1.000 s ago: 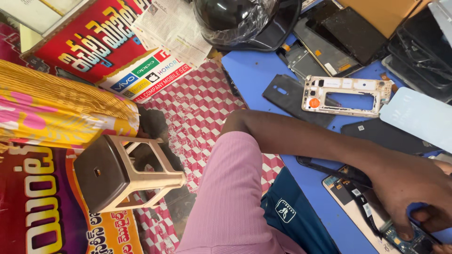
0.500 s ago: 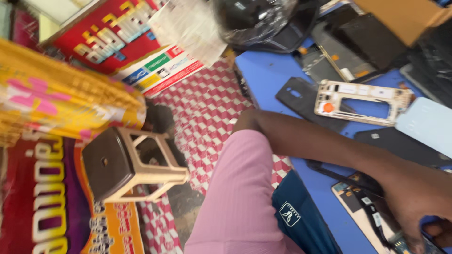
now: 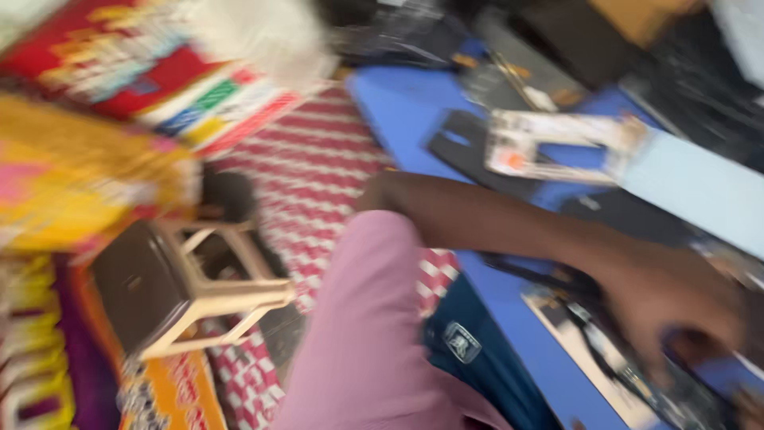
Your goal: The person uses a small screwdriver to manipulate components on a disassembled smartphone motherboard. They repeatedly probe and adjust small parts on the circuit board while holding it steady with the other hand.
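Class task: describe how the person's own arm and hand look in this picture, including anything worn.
One arm shows, blurred by motion. A pink sleeve covers the upper arm and ends near the elbow; the forearm below it is bare. The hand wears no glove, and no watch, ring or band can be made out. The other hand is out of view.
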